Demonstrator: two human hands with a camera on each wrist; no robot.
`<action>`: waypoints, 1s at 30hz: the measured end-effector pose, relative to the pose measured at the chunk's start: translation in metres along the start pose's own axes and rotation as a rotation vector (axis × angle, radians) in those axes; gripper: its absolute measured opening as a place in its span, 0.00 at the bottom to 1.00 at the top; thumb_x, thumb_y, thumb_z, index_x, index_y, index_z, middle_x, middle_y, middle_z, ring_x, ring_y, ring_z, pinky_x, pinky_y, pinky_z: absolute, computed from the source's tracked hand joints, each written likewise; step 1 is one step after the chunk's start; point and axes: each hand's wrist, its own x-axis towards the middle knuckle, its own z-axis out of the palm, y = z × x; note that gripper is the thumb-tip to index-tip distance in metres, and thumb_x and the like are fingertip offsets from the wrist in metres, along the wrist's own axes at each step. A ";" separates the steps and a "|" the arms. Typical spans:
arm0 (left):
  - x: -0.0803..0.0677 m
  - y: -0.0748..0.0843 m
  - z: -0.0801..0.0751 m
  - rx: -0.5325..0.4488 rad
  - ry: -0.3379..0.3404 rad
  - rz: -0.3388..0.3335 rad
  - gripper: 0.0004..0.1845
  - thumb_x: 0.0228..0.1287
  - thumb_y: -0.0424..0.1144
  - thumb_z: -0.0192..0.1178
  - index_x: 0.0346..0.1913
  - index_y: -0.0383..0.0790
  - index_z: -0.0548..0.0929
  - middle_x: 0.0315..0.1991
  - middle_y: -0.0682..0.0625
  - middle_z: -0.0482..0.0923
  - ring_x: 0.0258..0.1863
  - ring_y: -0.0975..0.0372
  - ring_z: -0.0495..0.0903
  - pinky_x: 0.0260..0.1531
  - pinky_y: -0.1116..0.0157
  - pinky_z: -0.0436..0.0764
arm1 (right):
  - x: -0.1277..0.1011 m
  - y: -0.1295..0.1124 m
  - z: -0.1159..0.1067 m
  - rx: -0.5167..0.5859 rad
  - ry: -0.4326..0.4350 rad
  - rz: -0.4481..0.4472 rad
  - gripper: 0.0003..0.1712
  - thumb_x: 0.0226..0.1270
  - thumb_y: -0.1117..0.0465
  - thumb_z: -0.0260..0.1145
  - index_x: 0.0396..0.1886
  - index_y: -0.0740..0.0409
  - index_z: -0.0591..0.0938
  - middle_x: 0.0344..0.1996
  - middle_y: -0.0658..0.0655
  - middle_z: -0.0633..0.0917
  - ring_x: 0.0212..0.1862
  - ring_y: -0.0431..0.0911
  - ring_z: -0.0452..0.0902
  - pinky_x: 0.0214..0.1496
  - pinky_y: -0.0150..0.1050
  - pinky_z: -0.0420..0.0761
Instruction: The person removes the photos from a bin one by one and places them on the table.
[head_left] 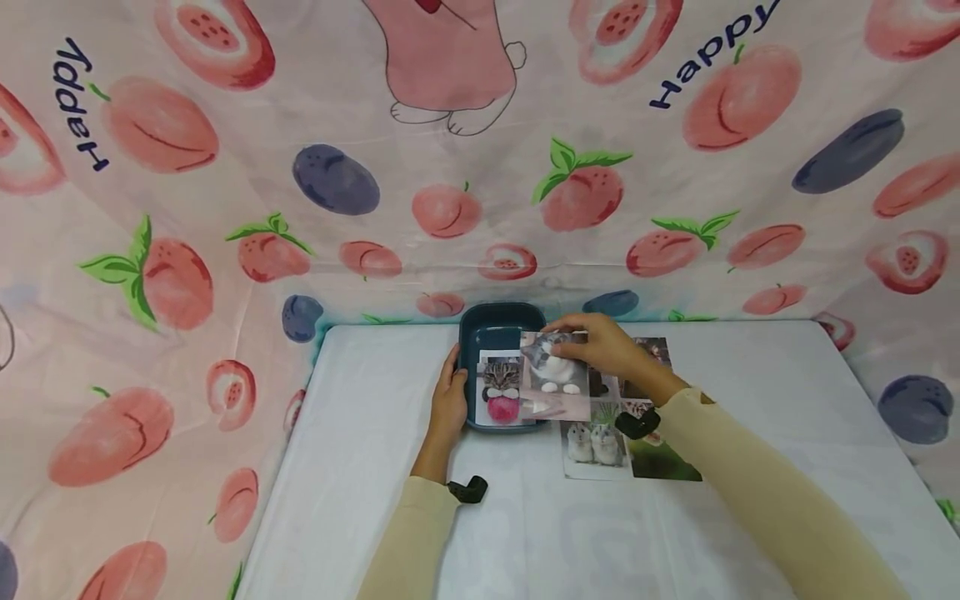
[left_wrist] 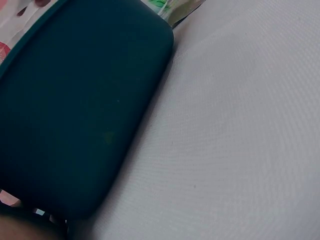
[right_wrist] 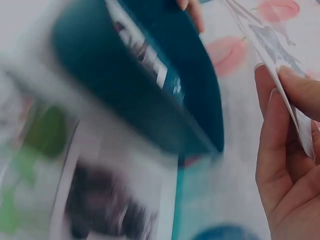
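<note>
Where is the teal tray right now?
In the head view the teal tray sits at the table's far edge, centre, with the left hand against its left side and loose photos to its right.

A bench (head_left: 375, 517) is covered by a white cloth. It is enclosed at the back and sides by a pink fabric (head_left: 225, 208) printed with peaches and plums.

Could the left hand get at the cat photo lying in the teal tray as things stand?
Probably yes: the left hand rests on the teal tray rim beside the cat photo, though the photo the right hand holds overlaps its right edge.
</note>
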 end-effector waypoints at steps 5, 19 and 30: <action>-0.001 0.001 -0.001 0.005 0.006 -0.009 0.26 0.82 0.46 0.44 0.78 0.70 0.62 0.81 0.55 0.56 0.82 0.53 0.51 0.80 0.45 0.50 | -0.035 0.032 -0.024 -0.047 0.049 0.004 0.22 0.69 0.47 0.71 0.60 0.42 0.85 0.60 0.55 0.84 0.63 0.54 0.79 0.60 0.58 0.81; -0.003 0.001 0.000 0.018 0.004 0.000 0.27 0.82 0.46 0.44 0.79 0.67 0.61 0.81 0.54 0.56 0.82 0.52 0.52 0.79 0.44 0.51 | -0.137 0.107 -0.082 -0.108 0.216 0.200 0.24 0.71 0.45 0.67 0.62 0.47 0.84 0.59 0.50 0.82 0.54 0.33 0.76 0.48 0.32 0.82; 0.000 -0.001 0.000 -0.002 -0.008 0.008 0.27 0.82 0.45 0.43 0.78 0.69 0.62 0.81 0.54 0.57 0.82 0.54 0.52 0.80 0.45 0.52 | -0.171 0.165 -0.101 -0.166 0.202 0.306 0.26 0.69 0.43 0.68 0.60 0.51 0.85 0.56 0.57 0.83 0.44 0.31 0.70 0.41 0.26 0.75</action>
